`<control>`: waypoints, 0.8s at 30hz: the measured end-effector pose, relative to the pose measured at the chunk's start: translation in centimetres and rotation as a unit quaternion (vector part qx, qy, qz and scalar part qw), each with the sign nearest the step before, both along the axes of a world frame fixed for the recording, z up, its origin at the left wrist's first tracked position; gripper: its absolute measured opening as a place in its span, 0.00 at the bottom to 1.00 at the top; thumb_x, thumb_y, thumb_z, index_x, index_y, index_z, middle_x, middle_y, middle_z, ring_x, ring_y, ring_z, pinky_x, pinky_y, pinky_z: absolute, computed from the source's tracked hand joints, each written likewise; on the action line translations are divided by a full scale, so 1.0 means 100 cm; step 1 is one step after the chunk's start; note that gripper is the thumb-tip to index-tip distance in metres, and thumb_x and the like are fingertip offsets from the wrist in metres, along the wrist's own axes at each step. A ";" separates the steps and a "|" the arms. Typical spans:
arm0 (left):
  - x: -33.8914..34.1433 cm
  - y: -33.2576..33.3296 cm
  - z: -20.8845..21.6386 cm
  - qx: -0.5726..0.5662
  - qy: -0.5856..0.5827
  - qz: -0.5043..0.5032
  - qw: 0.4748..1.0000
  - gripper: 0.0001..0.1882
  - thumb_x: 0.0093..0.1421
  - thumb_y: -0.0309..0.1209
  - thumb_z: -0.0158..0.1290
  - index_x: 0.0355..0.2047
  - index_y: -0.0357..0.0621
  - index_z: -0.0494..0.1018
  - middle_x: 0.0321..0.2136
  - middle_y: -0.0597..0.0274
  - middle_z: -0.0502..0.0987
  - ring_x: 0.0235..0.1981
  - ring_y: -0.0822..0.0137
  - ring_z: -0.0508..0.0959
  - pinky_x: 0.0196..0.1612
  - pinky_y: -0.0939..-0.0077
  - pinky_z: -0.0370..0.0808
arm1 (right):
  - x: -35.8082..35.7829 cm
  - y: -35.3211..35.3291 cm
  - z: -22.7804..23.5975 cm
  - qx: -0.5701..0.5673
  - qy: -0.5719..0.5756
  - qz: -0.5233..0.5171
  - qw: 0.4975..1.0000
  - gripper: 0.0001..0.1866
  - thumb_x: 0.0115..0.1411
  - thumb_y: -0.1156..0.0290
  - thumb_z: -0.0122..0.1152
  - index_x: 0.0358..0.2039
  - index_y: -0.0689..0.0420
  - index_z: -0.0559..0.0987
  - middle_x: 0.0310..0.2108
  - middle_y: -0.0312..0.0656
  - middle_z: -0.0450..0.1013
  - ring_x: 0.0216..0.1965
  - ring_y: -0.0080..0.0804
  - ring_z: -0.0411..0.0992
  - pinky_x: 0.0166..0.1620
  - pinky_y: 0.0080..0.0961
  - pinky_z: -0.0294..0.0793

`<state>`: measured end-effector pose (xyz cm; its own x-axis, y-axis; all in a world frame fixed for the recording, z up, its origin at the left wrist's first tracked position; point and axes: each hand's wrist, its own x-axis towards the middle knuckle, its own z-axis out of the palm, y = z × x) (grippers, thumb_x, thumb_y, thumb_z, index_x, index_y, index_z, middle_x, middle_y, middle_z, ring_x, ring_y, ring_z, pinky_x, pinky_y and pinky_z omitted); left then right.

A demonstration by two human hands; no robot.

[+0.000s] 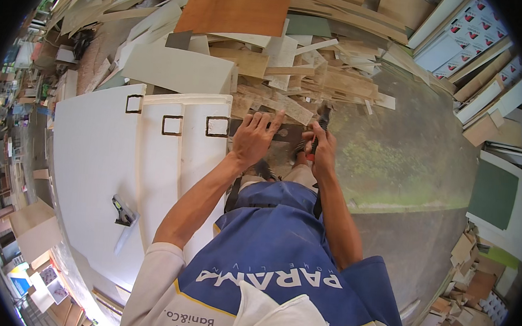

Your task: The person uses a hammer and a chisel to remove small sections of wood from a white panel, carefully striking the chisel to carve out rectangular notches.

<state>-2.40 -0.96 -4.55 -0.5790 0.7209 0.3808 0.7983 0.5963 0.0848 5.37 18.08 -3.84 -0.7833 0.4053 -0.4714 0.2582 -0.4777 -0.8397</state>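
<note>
Head view: our right hand [323,148] is clamped on a black tool [323,118]; our left hand [255,137] sits by a dark strip [294,134] (can't tell its grip). Alongside, white panels [96,171] bear dark square outlines [207,126], done; remaining work unclear. Scrap wood [343,83] beyond.

Left hand [253,140] mid-frame, index finger extended, others bent. Right hand [324,148] right of centre, fingers curled.

right hand [323,144]: gripping dark tool [323,118] | left hand [253,140]: index extended (white panels [204,165] beside)
</note>
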 end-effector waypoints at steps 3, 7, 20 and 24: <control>0.000 0.001 0.001 0.003 0.001 0.005 1.000 0.32 0.56 0.27 0.50 0.64 0.43 0.67 0.34 0.59 0.72 0.40 0.60 0.73 0.44 0.66 0.69 | 0.022 0.002 0.011 0.040 -0.063 -0.024 0.997 0.16 0.66 0.59 0.58 0.32 0.62 0.76 0.19 0.37 0.70 0.14 0.20 0.66 0.15 0.19 0.63; 0.000 0.001 0.003 0.003 -0.009 0.014 1.000 0.31 0.55 0.27 0.50 0.63 0.43 0.68 0.34 0.59 0.72 0.40 0.60 0.73 0.44 0.65 0.69 | 0.053 -0.013 0.038 0.064 -0.146 -0.007 0.987 0.17 0.65 0.59 0.59 0.25 0.60 0.74 0.16 0.36 0.69 0.12 0.22 0.65 0.14 0.20 0.63; 0.000 0.003 -0.003 0.051 -0.026 0.019 0.998 0.38 0.49 0.23 0.54 0.65 0.46 0.66 0.32 0.61 0.70 0.38 0.59 0.72 0.44 0.64 0.69 | 0.049 -0.050 0.054 -0.027 -0.110 -0.019 0.993 0.10 0.64 0.64 0.58 0.32 0.57 0.71 0.16 0.34 0.65 0.12 0.23 0.63 0.16 0.21 0.63; 0.000 0.000 0.002 0.026 -0.034 0.018 0.999 0.35 0.53 0.25 0.53 0.65 0.44 0.67 0.34 0.60 0.72 0.40 0.59 0.73 0.46 0.65 0.70 | 0.051 -0.024 0.050 -0.138 -0.119 -0.063 0.981 0.09 0.63 0.64 0.58 0.31 0.53 0.70 0.18 0.31 0.63 0.15 0.20 0.62 0.16 0.20 0.62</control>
